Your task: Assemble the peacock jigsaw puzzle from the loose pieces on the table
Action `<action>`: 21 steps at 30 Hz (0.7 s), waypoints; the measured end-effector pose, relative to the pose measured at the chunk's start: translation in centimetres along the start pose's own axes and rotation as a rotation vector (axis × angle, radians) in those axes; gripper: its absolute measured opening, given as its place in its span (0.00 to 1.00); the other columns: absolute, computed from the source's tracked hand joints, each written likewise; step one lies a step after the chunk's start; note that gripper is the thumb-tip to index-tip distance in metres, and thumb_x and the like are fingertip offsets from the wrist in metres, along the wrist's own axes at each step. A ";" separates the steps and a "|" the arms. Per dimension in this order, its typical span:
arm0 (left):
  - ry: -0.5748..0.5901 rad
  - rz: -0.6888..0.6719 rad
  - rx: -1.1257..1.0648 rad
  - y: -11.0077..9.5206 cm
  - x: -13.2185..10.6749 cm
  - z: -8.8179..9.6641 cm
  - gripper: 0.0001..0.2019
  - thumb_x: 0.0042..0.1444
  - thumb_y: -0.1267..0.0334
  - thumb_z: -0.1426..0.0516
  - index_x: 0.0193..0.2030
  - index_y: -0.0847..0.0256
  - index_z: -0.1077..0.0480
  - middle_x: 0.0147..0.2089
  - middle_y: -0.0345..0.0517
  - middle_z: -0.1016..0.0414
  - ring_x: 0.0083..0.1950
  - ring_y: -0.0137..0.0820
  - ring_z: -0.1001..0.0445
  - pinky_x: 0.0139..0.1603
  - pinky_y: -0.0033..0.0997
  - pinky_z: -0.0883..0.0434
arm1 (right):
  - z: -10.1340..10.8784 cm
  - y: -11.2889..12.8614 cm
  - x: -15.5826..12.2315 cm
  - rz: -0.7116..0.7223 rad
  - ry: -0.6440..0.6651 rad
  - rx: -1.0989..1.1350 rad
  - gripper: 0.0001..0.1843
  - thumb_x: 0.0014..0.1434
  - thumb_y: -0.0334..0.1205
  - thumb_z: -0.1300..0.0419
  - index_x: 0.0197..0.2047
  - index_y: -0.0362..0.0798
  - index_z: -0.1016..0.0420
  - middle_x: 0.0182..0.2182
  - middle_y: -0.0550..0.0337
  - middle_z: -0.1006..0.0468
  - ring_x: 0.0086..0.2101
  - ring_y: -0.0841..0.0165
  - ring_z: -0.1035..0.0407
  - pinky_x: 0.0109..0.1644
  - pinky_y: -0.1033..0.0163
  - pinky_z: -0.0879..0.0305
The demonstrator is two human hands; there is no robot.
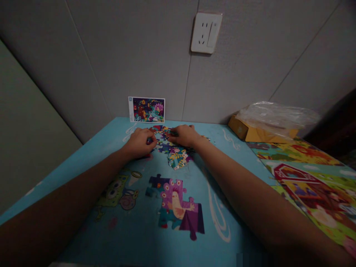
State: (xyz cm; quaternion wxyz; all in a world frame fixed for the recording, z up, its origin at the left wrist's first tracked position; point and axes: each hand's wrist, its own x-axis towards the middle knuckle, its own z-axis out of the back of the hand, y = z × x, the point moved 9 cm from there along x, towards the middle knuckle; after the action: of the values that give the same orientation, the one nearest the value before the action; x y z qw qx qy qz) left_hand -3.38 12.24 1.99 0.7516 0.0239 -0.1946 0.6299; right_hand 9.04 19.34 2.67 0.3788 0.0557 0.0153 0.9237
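My left hand (140, 142) is at the left side of a pile of jigsaw puzzle pieces (164, 147), its thumb and forefinger pinched on a small dark purple puzzle piece (149, 141). On the pile's right side rests my right hand (185, 135), fingers bent and apart from the thumb, touching loose pieces; its palm side is hidden. Nearer to me lies a joined puzzle section (176, 207) with a pink and purple figure and a pale bird. A yellow-and-teal cluster of pieces (177, 158) sits at the pile's front edge.
A picture card (147, 110) leans against the wall behind the pile. The blue table (116, 237) bears printed cartoon figures. To the right lie a colourful farm picture (308, 185) and a yellow box (257, 133) under clear plastic wrap (278, 115). A wall socket (206, 32) is above.
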 end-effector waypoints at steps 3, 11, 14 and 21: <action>-0.011 -0.003 -0.001 0.1 0.0 0.0 0.13 0.55 0.56 0.47 0.33 0.60 0.24 0.42 0.51 0.22 0.47 0.42 0.27 0.56 0.45 0.35 | 0.9 -0.3 -0.1 0.071 -0.051 -0.066 0.20 0.68 0.48 0.47 0.53 0.48 0.20 0.46 0.44 0.19 0.47 0.56 0.26 0.53 0.53 0.38; -0.105 0.095 -0.108 0.4 -0.3 1.4 0.14 0.57 0.54 0.46 0.37 0.59 0.22 0.44 0.50 0.20 0.48 0.43 0.25 0.57 0.44 0.33 | 5.1 -2.3 -0.8 -0.065 -0.327 -0.049 0.23 0.73 0.43 0.56 0.50 0.43 0.22 0.41 0.45 0.19 0.39 0.61 0.27 0.43 0.61 0.41; -0.219 0.181 -0.416 0.7 -0.6 2.2 0.21 0.63 0.48 0.50 0.47 0.60 0.25 0.42 0.50 0.18 0.49 0.42 0.24 0.57 0.42 0.32 | 6.3 0.5 -1.6 0.028 -0.426 -0.005 0.24 0.74 0.45 0.59 0.52 0.43 0.24 0.41 0.47 0.20 0.40 0.62 0.28 0.44 0.62 0.41; -0.267 0.394 -1.037 2.3 -0.8 0.3 0.21 0.55 0.46 0.45 0.39 0.64 0.23 0.34 0.50 0.19 0.35 0.37 0.22 0.37 0.34 0.27 | 3.5 7.5 -2.4 0.471 -0.296 0.121 0.20 0.72 0.42 0.52 0.60 0.47 0.27 0.45 0.52 0.20 0.45 0.66 0.29 0.49 0.64 0.40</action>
State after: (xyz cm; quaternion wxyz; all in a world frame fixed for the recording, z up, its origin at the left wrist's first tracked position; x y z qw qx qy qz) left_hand -5.77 11.90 1.53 0.5022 -0.3055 -0.5722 0.5719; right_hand 5.89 12.30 6.50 0.1477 0.2144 0.0016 0.9655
